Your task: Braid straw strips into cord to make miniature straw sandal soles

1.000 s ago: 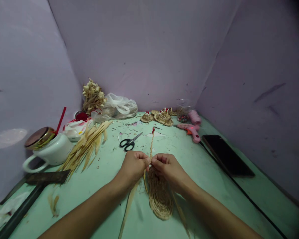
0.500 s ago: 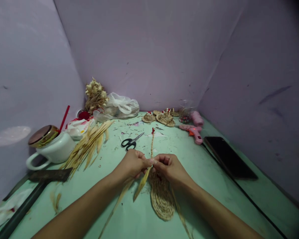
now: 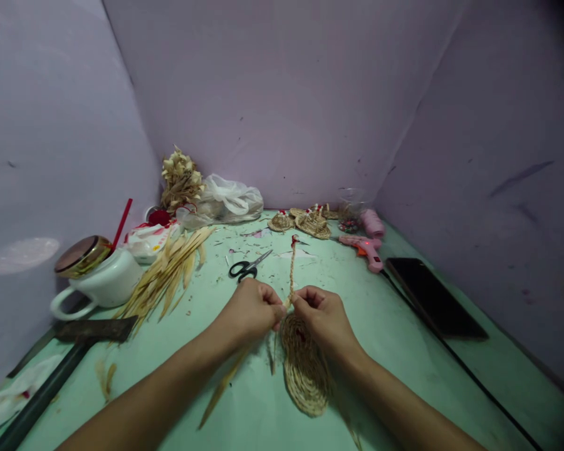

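A thin braided straw cord [image 3: 292, 269], its far end wrapped in red, runs away from my hands across the table. My left hand [image 3: 258, 307] is closed, pinching loose straw strands at the cord's near end. Closed at the cord's right side, my right hand [image 3: 322, 313] pinches the braid between thumb and fingers. Long loose strands [image 3: 220, 388] trail below my left hand, and others hang under my right wrist. Beneath the hands lies a coiled, sole-shaped straw piece [image 3: 305, 376], partly covered by my right hand. Black-handled scissors [image 3: 247, 268] lie just beyond my left hand.
Dry straw strips [image 3: 169, 272], a white mug [image 3: 103, 282] and a hammer-like tool [image 3: 94, 332] are on the left. A pink glue gun [image 3: 364, 246] and a dark phone [image 3: 432, 297] lie right. Small woven pieces [image 3: 310, 222] and a plastic bag [image 3: 230, 197] sit behind.
My hands have moved slightly apart, and the braid's far end has shifted a little right. The broad yellowish strand below my left hand has swung left and down.
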{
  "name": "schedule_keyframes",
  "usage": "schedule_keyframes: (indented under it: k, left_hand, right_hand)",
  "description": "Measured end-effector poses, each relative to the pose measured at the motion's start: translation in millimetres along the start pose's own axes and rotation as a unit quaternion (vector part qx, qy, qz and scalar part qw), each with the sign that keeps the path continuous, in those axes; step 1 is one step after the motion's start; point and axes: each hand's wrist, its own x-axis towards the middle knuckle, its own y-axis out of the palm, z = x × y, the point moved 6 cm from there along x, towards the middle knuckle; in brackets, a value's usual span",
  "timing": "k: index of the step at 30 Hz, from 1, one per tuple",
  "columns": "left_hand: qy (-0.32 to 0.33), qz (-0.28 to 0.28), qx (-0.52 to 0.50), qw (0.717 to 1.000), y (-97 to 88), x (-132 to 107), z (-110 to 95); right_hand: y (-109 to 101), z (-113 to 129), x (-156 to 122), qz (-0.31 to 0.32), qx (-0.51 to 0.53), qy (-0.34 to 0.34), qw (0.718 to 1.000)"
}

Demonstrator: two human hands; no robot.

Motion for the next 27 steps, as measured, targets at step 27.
schedule_keyframes:
  k: [27]
  left_hand:
    - [-0.113, 0.035, -0.287, 0.951, 12.3, -1.0, 2.9]
  right_hand:
    - [12.9, -8.3, -8.0, 0.048, 0.127, 0.064, 0.989]
